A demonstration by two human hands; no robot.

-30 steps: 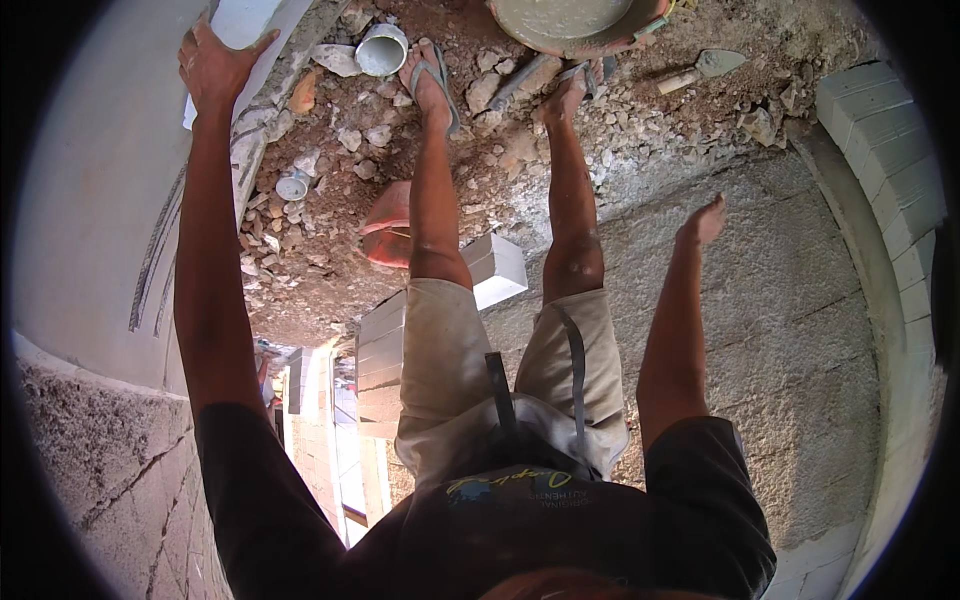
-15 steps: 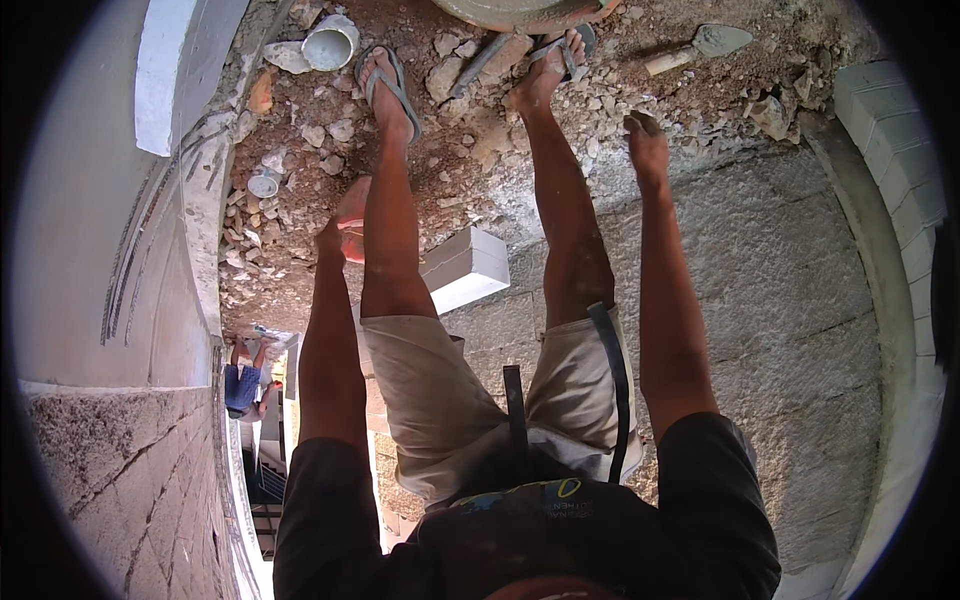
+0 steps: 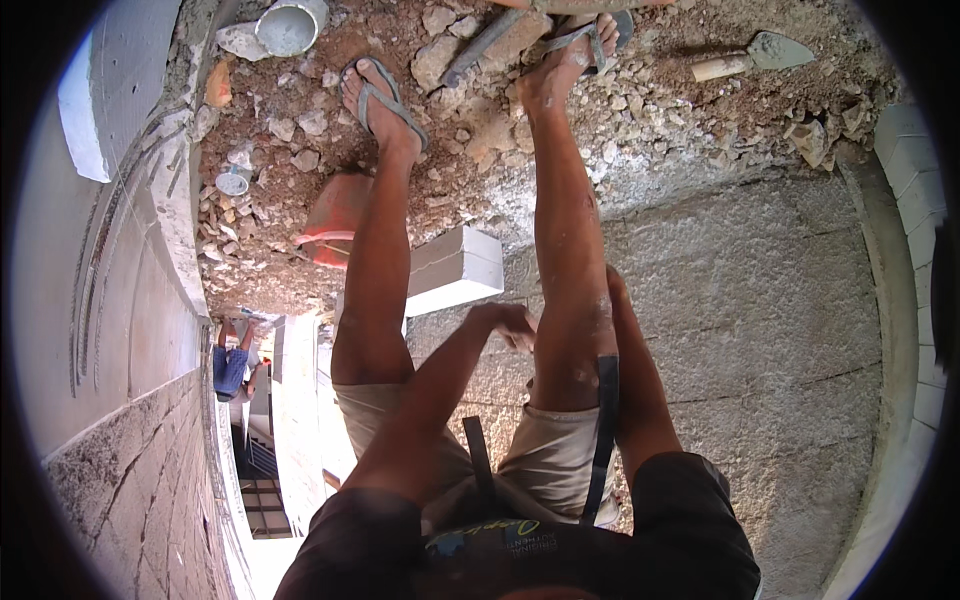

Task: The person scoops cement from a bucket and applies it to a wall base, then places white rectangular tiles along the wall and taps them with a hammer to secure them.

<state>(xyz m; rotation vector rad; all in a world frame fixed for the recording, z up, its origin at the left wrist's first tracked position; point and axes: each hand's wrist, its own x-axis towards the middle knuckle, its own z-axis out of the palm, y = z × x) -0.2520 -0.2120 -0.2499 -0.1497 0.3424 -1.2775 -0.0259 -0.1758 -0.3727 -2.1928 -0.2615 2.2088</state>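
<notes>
My left hand [image 3: 512, 322] hangs bent at the wrist between my legs, close to my right shin. Its fingers are loosely stretched and somewhat blurred, with nothing visible in them. My right forearm [image 3: 640, 390] passes behind my right leg, which hides the hand. Beyond my left hand, a pale building block [image 3: 478, 262] lies partly behind my left leg. An orange-red bucket [image 3: 338, 212] stands tilted left of that leg, among the rubble.
A trowel [image 3: 780, 50] lies on the rubble at far right. Near my feet are a dark bar [image 3: 485, 48], a white bucket [image 3: 290, 27] and a basin's rim [image 3: 600, 4]. Pale blocks [image 3: 912, 150] line the right edge. Another person [image 3: 232, 370] is at far left.
My left hand has left the bucket's side and come in between my legs. My right hand has drawn back from the rubble to behind my right leg. The view has shifted slightly.
</notes>
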